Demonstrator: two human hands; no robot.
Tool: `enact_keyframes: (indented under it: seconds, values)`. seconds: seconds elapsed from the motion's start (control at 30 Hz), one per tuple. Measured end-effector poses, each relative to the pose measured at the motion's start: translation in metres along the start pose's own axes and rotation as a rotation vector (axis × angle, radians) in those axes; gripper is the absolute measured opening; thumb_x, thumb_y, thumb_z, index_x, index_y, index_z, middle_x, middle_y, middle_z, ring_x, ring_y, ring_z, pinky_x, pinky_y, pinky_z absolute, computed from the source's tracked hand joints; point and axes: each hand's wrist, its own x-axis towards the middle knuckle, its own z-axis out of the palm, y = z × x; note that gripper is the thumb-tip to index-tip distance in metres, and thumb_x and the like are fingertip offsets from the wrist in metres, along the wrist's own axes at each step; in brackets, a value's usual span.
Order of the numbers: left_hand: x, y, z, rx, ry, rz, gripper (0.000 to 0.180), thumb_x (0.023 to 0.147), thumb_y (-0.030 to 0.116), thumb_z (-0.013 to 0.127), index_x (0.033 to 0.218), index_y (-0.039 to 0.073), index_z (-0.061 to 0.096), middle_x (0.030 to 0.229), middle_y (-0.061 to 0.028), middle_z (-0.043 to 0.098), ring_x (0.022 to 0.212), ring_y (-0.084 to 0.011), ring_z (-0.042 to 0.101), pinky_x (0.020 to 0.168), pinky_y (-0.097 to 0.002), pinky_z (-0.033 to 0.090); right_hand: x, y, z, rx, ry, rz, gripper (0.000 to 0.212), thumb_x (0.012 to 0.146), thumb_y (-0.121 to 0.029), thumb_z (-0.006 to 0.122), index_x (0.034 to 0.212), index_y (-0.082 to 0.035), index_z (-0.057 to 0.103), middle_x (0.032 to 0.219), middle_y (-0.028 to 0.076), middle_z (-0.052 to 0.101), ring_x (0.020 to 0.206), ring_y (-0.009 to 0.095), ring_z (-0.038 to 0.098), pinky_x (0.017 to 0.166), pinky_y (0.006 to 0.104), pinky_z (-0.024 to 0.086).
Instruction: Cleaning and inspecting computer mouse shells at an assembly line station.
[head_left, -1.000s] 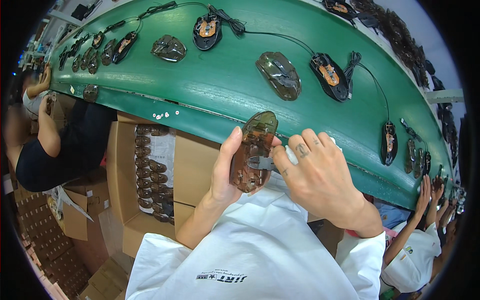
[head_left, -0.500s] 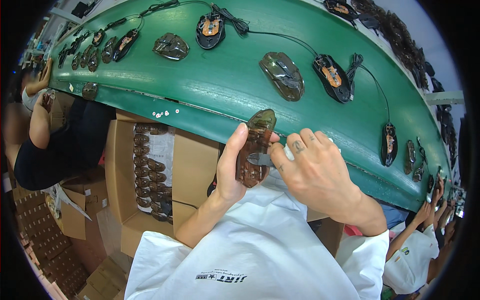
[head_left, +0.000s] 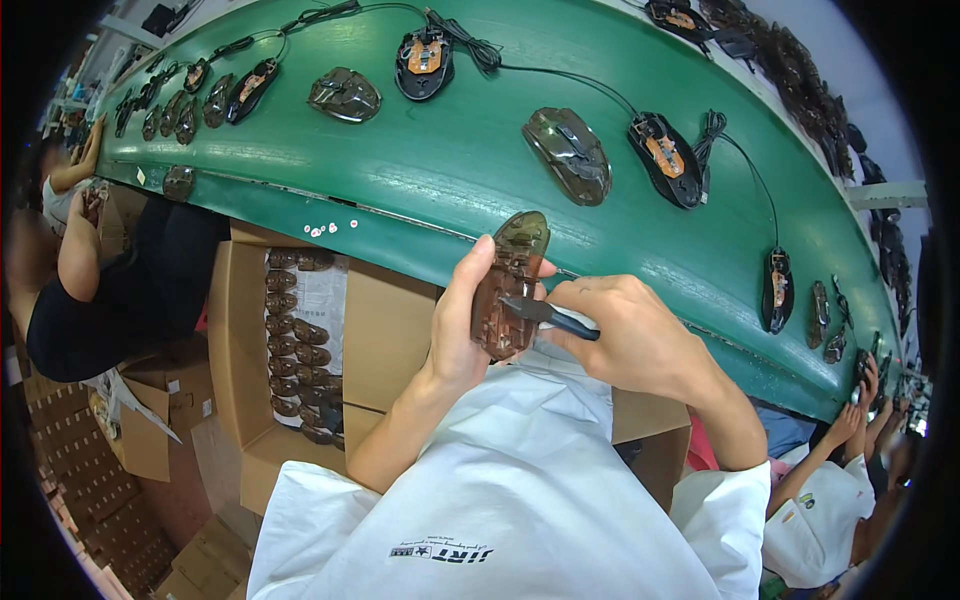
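Note:
My left hand (head_left: 462, 320) grips a translucent brown computer mouse shell (head_left: 521, 244) upright, its inner side with posts and ribs facing me. The thumb lies along one edge of the shell, and fingertips show at the other. My right hand (head_left: 635, 330) is closed round a dark hand tool (head_left: 570, 322) that looks like small pliers or cutters. The tool's grey tip meets the inside of the shell about midway down; whether its jaws are parted I cannot tell. Something white shows by the right fingers, partly hidden.
The green conveyor belt (head_left: 430, 150) carries mouse shells (head_left: 567, 155) and open black mouse bases (head_left: 665, 155) with cables. Small white-and-red pieces (head_left: 325, 229) lie at its near edge. A cardboard box (head_left: 375, 330) of shells stands at left. Other people sit on both sides.
My right hand has turned and shifted slightly down, so more of the tool's dark handle shows. The shell has moved up a little, still in my left hand.

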Motion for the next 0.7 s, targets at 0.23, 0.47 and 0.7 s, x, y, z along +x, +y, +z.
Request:
enact_keyframes:
  seconds: [0.23,0.47,0.7]
  values:
    - [-0.004,0.007,-0.007,-0.041,-0.080,-0.006,0.055,0.102,0.048,0.040,0.111,0.001,0.066,0.092,-0.0079,0.068,0.075,-0.0112,0.060,0.065,-0.0243,0.046,-0.003,-0.011,0.009,-0.515,0.283,-0.193,0.030,0.070,-0.006,0.070,0.100,-0.004,0.065,0.083,0.011,0.057,0.070,0.024,0.053,0.062,0.0351,0.042]
    - [-0.007,0.006,-0.006,-0.013,-0.031,0.031,0.052,0.103,0.043,0.038,0.113,-0.001,0.066,0.105,-0.0092,0.070,0.089,-0.0134,0.063,0.079,-0.0265,0.048,0.000,-0.017,0.011,-0.824,0.294,-0.230,0.022,0.076,-0.010,0.064,0.098,-0.004,0.065,0.081,0.010,0.051,0.070,0.022,0.045,0.061,0.0330,0.036]
    - [-0.008,0.004,-0.008,0.077,-0.010,0.085,0.052,0.104,0.041,0.038,0.115,-0.001,0.066,0.106,-0.0086,0.070,0.090,-0.0137,0.063,0.081,-0.0270,0.048,0.005,-0.020,0.008,-0.875,0.285,-0.256,0.020,0.079,-0.010,0.062,0.098,-0.006,0.065,0.082,0.009,0.048,0.071,0.021,0.043,0.062,0.0332,0.036]
